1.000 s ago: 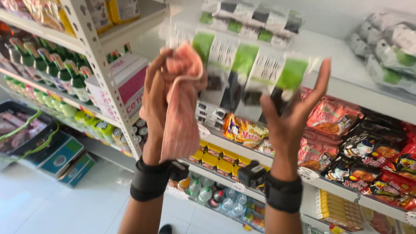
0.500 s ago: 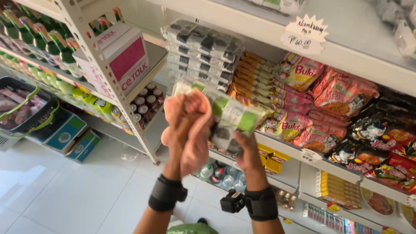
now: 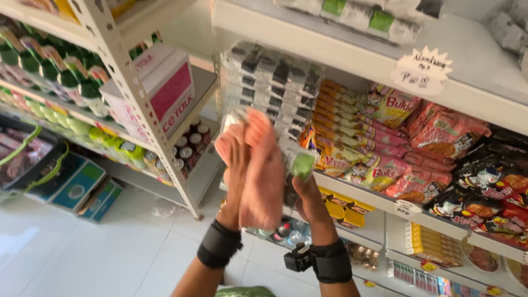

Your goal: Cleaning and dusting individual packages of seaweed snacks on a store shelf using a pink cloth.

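Compared with half a second back, both hands have dropped a bit lower in view and the packet sits a touch further right, with the shelves looking closer. So the person's left hand (image 3: 237, 165) is curled around a pink cloth (image 3: 258, 170), which hangs over the hand and drapes down toward the wrist. That cloth is pressed up against a clear plastic packet with a green patch (image 3: 297, 162), and the right hand (image 3: 308, 198) grips that packet from below, fingers wrapped round its lower end. The two hands are basically pushed together with the cloth and packet between them, right in front of the white shelf edge (image 3: 352, 190).

Both wrists wear black bands (image 3: 219, 245), and the right one has a small black device clipped on.

Behind the hands, stacks of black-and-white packets (image 3: 275, 77) fill the shelf, then orange and pink noodle packs (image 3: 374, 137) off to the right. More of the green-patch packets (image 3: 357, 14) lie on the top shelf. Off left there's a metal rack with green bottles (image 3: 55, 71) and a pink and white box (image 3: 165, 88).
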